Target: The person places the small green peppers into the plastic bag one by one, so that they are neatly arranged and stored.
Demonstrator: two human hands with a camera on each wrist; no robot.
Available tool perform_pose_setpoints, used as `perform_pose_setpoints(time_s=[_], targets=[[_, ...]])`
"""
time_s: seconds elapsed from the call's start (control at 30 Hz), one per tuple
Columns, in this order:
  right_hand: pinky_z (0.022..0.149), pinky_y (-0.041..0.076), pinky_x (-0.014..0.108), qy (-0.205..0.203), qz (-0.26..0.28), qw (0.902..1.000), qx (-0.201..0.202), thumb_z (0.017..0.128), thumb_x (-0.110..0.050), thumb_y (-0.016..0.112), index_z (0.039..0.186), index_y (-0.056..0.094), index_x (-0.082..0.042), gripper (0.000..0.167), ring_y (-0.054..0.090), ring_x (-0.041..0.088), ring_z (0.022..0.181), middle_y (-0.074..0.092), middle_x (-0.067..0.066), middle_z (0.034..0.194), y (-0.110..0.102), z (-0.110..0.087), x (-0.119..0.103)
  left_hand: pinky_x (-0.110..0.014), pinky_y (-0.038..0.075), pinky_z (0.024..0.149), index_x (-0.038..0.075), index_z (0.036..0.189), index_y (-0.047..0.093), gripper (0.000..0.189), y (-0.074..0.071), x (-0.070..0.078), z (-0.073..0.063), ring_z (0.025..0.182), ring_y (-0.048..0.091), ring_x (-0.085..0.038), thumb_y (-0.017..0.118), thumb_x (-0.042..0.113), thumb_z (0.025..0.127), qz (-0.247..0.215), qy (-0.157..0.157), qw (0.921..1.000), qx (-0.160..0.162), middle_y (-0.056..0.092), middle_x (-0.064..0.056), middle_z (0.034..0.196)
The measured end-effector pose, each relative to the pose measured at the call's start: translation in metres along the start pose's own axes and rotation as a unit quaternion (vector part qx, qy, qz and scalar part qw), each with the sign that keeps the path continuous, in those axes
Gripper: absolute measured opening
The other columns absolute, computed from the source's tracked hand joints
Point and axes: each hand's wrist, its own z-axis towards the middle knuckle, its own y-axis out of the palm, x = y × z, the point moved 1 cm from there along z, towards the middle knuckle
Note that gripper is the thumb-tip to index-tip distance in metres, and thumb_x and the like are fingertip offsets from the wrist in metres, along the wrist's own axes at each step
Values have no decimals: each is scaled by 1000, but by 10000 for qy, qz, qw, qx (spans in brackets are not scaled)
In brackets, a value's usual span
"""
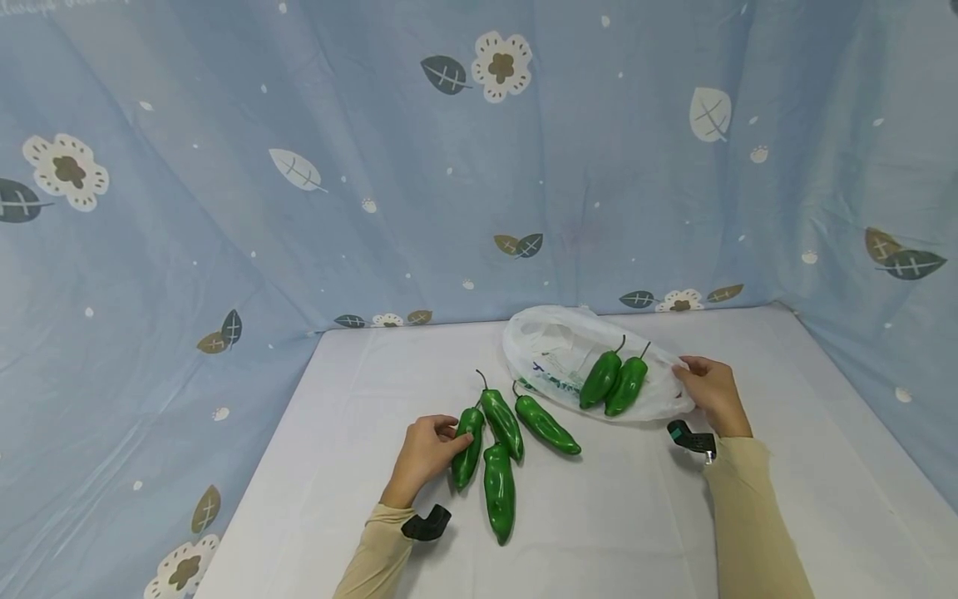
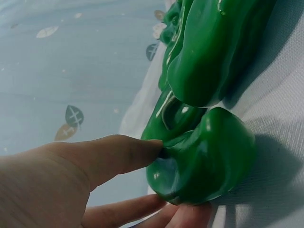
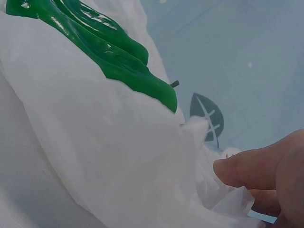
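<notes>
My left hand (image 1: 425, 456) pinches a glossy green chili pepper (image 1: 467, 453) between thumb and fingers; in the left wrist view this pepper (image 2: 204, 161) is against the white cloth. Just right of it lie three more: an upper pepper (image 1: 503, 423), a lower pepper (image 1: 499, 495) and a slanted pepper (image 1: 546, 426). At the back right is a thin white plastic bag (image 1: 550, 337), its right edge pinched by my right hand (image 1: 714, 395). Two green peppers (image 1: 627, 388) rest side by side on or in the bag, stems pointing away; which of these I cannot tell.
A white cloth (image 1: 599, 516) covers the table. Behind and along both sides hangs a blue curtain (image 1: 419, 191) with flowers and leaves. Black wrist-worn devices sit near both hands, one at the left wrist (image 1: 427, 524) and one at the right wrist (image 1: 692, 438).
</notes>
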Motion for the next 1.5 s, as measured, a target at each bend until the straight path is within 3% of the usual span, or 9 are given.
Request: perform_pose_setpoints(time_s=[0.17, 0.57, 1.0, 1.37, 1.5], targets=[[117, 42, 58, 81, 53, 9999, -72, 108, -26, 45, 155, 35, 10, 60, 40, 49, 143, 33, 37, 160, -1, -2, 0, -36, 61, 75, -5, 118, 73, 44, -2, -1, -1, 88, 76, -23, 81, 25, 88, -26, -56, 10000, 66, 78, -15, 99], [113, 45, 56, -80, -34, 10000, 19, 108, -24, 45, 153, 38, 11, 57, 45, 47, 138, 38, 37, 156, 0, -3, 0, -38, 63, 77, -2, 122, 73, 43, -13, -1, 4, 92, 77, -24, 79, 27, 90, -309, -73, 9988, 378, 78, -14, 103], [112, 46, 55, -63, -14, 10000, 10, 108, -25, 45, 153, 38, 11, 58, 46, 46, 137, 38, 37, 156, 1, -3, 1, -40, 63, 81, 3, 121, 75, 39, -23, 17, 13, 98, 77, -27, 79, 30, 92, -570, 100, 9967, 560, 78, -15, 110], [106, 49, 50, -66, -2, 10000, -8, 108, -25, 45, 153, 39, 11, 57, 49, 44, 135, 39, 36, 156, 1, -2, 2, -40, 63, 82, 4, 120, 75, 39, -20, 37, 25, 99, 76, -27, 78, 31, 92, -728, 403, 9950, 555, 78, -13, 110], [112, 47, 55, -8, -6, 10000, 7, 108, -25, 45, 154, 39, 10, 57, 46, 46, 139, 37, 36, 157, 1, -1, 1, -40, 63, 82, 3, 120, 75, 38, -19, 43, 31, 98, 76, -27, 77, 30, 93, -791, 559, 9939, 520, 78, -14, 110]])
